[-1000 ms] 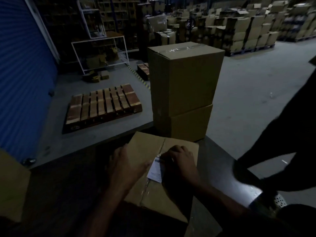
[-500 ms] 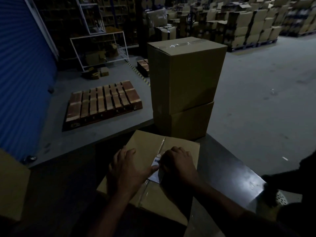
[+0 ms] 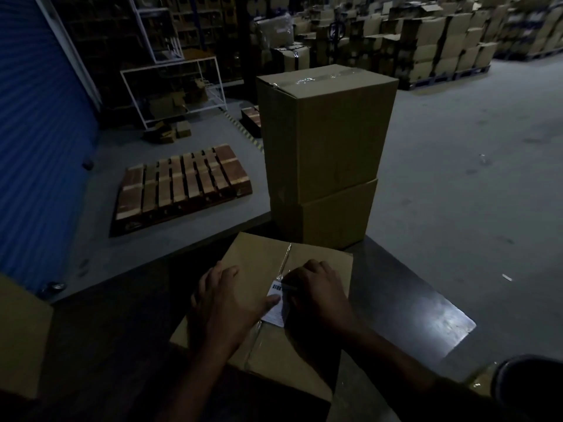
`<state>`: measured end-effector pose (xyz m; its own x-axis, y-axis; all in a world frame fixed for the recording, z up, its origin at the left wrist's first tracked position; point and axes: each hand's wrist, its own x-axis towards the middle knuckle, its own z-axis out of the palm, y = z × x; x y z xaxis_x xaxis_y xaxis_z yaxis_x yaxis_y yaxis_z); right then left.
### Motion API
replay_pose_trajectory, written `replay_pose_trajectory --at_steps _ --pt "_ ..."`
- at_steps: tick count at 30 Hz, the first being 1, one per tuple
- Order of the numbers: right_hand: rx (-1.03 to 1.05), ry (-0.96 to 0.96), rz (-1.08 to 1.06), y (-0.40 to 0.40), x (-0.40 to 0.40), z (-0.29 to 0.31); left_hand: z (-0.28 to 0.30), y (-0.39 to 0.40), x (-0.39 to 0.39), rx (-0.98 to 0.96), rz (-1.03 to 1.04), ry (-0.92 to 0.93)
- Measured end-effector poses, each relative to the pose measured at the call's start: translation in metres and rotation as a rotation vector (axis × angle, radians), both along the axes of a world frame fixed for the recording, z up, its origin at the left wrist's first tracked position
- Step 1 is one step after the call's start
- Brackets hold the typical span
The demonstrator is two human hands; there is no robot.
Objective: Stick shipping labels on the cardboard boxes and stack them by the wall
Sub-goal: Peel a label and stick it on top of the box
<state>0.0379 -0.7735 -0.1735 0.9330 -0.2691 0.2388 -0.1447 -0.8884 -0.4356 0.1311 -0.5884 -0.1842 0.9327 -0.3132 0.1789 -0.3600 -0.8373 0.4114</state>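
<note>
The shipping label lies on top of the near cardboard box, set across the taped centre seam, with its long axis running away from the person, roughly along that seam. It sits directly between the two hands, so either can reach it without travel. The left hand lies flat on the box lid to the label's left, fingers spread and relaxed, its thumb pressing on the label's left edge. The right hand covers the label's right side with its fingers curled under; whether they pinch the label or only press it is too dark to tell. The label's far end, with a barcode, and its near corner are uncovered, so smoothing outward along its length looks like the next need. Just beyond the box two larger cardboard boxes stand stacked, close to its far edge. All rest on a dark table. A wooden pallet lies on the floor to the left, near a blue shutter door.
</note>
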Motion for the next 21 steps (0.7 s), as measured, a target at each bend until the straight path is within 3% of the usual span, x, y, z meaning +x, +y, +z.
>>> replay_pose_trajectory --at_steps 21 --pt "0.049 -0.041 -0.132 0.006 -0.022 0.003 0.002 0.0 0.001 -0.02 -0.01 0.027"
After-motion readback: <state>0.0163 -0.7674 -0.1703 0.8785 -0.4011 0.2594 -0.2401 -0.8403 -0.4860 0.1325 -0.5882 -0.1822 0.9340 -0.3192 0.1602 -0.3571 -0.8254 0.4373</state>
